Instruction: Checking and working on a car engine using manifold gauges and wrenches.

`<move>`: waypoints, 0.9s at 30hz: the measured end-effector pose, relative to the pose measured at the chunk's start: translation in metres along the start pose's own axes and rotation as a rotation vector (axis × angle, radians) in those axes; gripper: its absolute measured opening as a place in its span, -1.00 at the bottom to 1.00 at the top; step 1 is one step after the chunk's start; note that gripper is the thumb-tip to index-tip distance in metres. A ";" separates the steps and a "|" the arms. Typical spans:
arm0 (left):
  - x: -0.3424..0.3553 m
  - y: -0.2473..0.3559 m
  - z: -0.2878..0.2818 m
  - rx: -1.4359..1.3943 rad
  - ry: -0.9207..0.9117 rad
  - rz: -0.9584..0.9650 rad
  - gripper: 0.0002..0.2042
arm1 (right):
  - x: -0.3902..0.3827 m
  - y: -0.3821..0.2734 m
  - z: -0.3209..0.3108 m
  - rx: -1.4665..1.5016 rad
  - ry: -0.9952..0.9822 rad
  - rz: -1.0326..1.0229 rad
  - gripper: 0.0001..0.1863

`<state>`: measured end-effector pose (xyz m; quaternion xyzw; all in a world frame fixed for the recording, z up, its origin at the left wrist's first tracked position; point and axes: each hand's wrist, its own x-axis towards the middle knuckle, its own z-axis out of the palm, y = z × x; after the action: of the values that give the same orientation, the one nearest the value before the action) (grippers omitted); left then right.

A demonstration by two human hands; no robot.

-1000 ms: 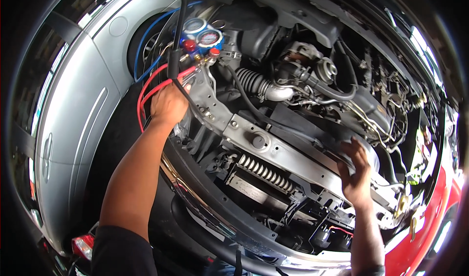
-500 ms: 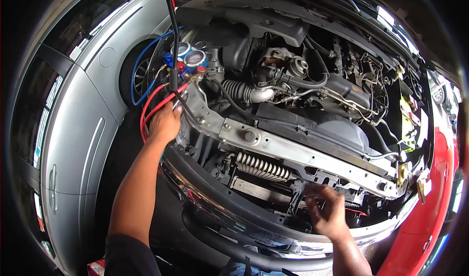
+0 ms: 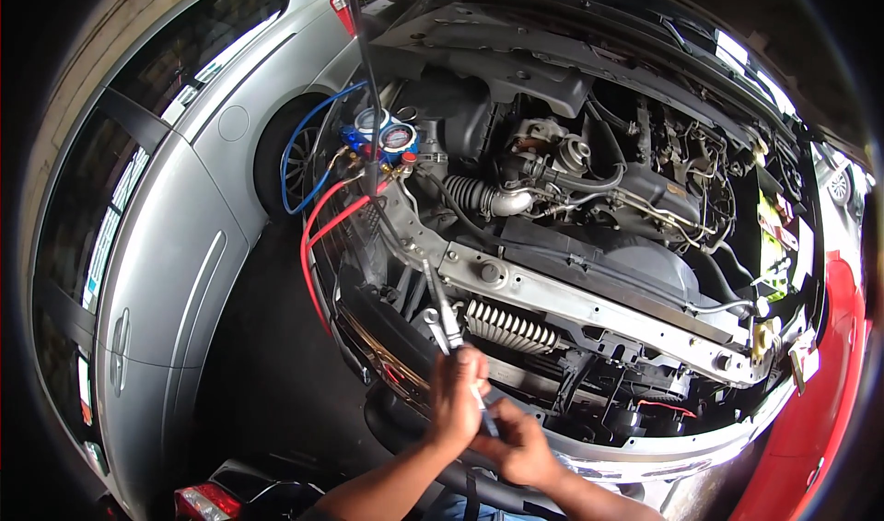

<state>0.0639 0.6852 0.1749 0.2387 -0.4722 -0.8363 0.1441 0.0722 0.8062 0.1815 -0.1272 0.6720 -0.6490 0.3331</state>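
Both my hands are together above the front bumper [image 3: 589, 449] of a vehicle with its engine bay exposed. My left hand [image 3: 456, 399] is closed round a silver wrench [image 3: 433, 322], its ring end pointing up and away. Beside the wrench, a long slim metal tool [image 3: 447, 311] also sticks out of this hand; its exact kind is unclear. My right hand [image 3: 521, 445] is just below and to the right, fingers closed at the dark lower end of the long tool. Behind the tools lie the silver crossbar [image 3: 571, 301] and a finned cooler coil [image 3: 511, 326].
A gauge manifold [image 3: 396, 137] with blue and red hoses rests at the engine bay's left corner, next to a thin prop rod [image 3: 365, 56]. The engine [image 3: 571, 157] fills the middle. A silver car [image 3: 175, 245] stands close on the left, a red one [image 3: 820, 383] on the right.
My left hand has come back from beside the red hoses to the middle, the wrench and long tool now plainly in it. My right hand has moved left to meet it.
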 end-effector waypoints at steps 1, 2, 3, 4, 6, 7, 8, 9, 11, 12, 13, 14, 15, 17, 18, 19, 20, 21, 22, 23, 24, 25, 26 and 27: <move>-0.001 -0.002 0.009 0.036 -0.098 0.098 -0.71 | -0.007 -0.001 -0.009 0.219 0.021 0.072 -0.91; 0.002 -0.007 0.018 0.174 -0.132 0.204 -0.71 | -0.009 -0.003 -0.021 0.261 0.055 0.004 -0.91; 0.002 -0.008 0.020 0.194 -0.182 0.134 -0.72 | -0.014 -0.006 -0.035 0.226 0.094 0.032 -0.88; 0.004 -0.010 0.021 0.187 -0.249 0.079 -0.73 | -0.018 -0.012 -0.053 0.141 0.114 0.105 -0.85; 0.022 -0.017 0.016 0.592 -0.198 0.312 -0.82 | -0.018 -0.029 -0.107 -0.098 0.184 0.127 -0.79; 0.033 -0.016 0.006 0.788 -0.157 0.496 -0.86 | -0.010 -0.038 -0.136 -0.423 0.289 -0.073 -0.79; 0.044 -0.016 -0.005 0.977 -0.110 0.649 -0.89 | 0.000 -0.045 -0.165 -0.783 0.362 -0.215 -0.79; 0.053 -0.015 -0.018 1.103 -0.115 0.715 -0.91 | 0.010 -0.054 -0.197 -1.035 0.358 -0.395 -0.79; 0.065 -0.017 -0.039 1.321 -0.125 0.752 -0.89 | 0.028 -0.063 -0.247 -1.355 0.365 -0.500 -0.80; 0.067 -0.020 -0.044 1.495 -0.140 0.632 -0.90 | 0.036 -0.065 -0.266 -1.419 0.374 -0.448 -0.80; 0.071 -0.024 -0.045 1.424 -0.188 0.743 -0.90 | 0.044 -0.066 -0.282 -1.424 0.381 -0.469 -0.80; 0.074 -0.027 -0.045 1.421 -0.246 0.753 -0.89 | 0.052 -0.067 -0.296 -1.433 0.356 -0.434 -0.80; 0.075 -0.029 -0.045 1.401 -0.220 0.766 -0.89 | 0.059 -0.067 -0.307 -1.431 0.355 -0.421 -0.81; 0.077 -0.030 -0.042 1.489 -0.239 0.730 -0.89 | 0.074 -0.066 -0.325 -1.428 0.368 -0.470 -0.82; 0.077 -0.030 -0.040 1.477 -0.244 0.731 -0.89 | 0.081 -0.065 -0.333 -1.442 0.348 -0.420 -0.82; 0.077 -0.030 -0.038 1.541 -0.238 0.650 -0.88 | 0.089 -0.064 -0.341 -1.467 0.322 -0.452 -0.82; 0.078 -0.029 -0.037 1.628 -0.229 0.535 -0.86 | 0.098 -0.063 -0.348 -1.449 0.326 -0.516 -0.82; 0.079 -0.029 -0.036 1.637 -0.228 0.522 -0.86 | 0.105 -0.062 -0.354 -1.420 0.278 -0.509 -0.81; 0.079 -0.029 -0.035 1.614 -0.216 0.558 -0.86 | 0.112 -0.060 -0.359 -1.432 0.234 -0.419 -0.81; 0.079 -0.029 -0.034 1.616 -0.213 0.569 -0.87 | 0.116 -0.059 -0.363 -1.412 0.198 -0.442 -0.80; 0.080 -0.030 -0.034 1.643 -0.216 0.545 -0.88 | 0.122 -0.058 -0.366 -1.374 0.192 -0.503 -0.80; 0.080 -0.030 -0.033 1.624 -0.207 0.575 -0.88 | 0.125 -0.057 -0.367 -1.361 0.183 -0.494 -0.79; 0.081 -0.030 -0.032 1.635 -0.204 0.571 -0.88 | 0.129 -0.057 -0.367 -1.384 0.161 -0.448 -0.79; 0.081 -0.031 -0.031 1.665 -0.201 0.530 -0.88 | 0.132 -0.057 -0.367 -1.381 0.172 -0.419 -0.79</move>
<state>0.0116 0.6408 0.1132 0.0739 -0.9791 -0.1762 0.0703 -0.2658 1.0086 0.1748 -0.3831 0.9138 -0.1345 -0.0082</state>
